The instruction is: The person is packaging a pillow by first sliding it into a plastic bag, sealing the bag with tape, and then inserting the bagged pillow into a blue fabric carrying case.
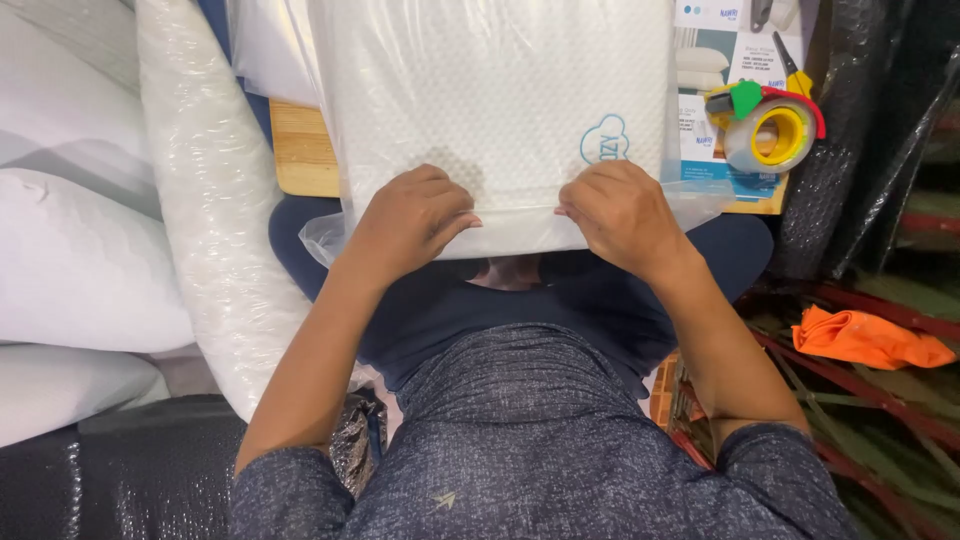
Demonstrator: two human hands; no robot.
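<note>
A white textured pillow (500,90) inside a clear plastic bag (320,238) lies across a wooden board (300,150) in front of me. My left hand (410,220) grips the near edge of the bag on the left. My right hand (620,210) pinches the same edge on the right, fingers curled over the plastic. A small blue emblem is printed on the pillow just above my right hand.
A tape dispenser (770,125) with a yellow core and red frame sits at the right on printed cards (715,60). Wrapped white pillows (80,260) and a plastic-covered roll (210,220) stack at left. An orange cloth (865,338) lies at lower right.
</note>
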